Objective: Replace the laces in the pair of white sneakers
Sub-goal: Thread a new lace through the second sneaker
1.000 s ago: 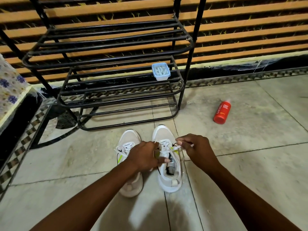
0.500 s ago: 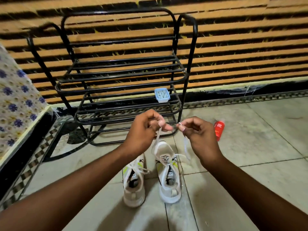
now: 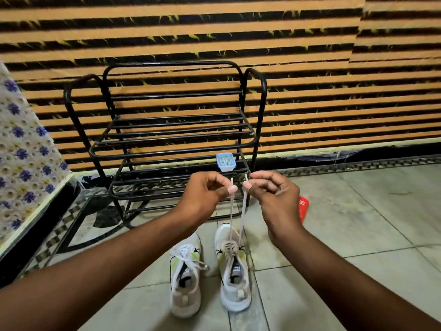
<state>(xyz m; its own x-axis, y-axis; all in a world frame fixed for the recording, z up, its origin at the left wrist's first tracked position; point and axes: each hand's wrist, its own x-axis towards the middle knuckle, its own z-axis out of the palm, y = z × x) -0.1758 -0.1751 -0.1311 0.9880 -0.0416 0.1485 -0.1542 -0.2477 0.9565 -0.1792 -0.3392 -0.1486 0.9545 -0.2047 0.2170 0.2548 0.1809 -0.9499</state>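
Two white sneakers stand side by side on the tiled floor, toes pointing away from me. The left sneaker has its lace tied loosely. From the right sneaker a white lace runs up in two taut strands. My left hand pinches one lace end between thumb and finger. My right hand pinches the other end. Both hands are raised well above the shoe, close together.
A black metal shoe rack stands against the striped wall, with a small blue-rimmed box on its lower shelf. A red bottle lies on the floor behind my right wrist. A flowered cloth covers furniture at the left.
Both hands have risen from the right sneaker's tongue, pulling the two lace ends up until the strands are taut. My view has tilted upward.
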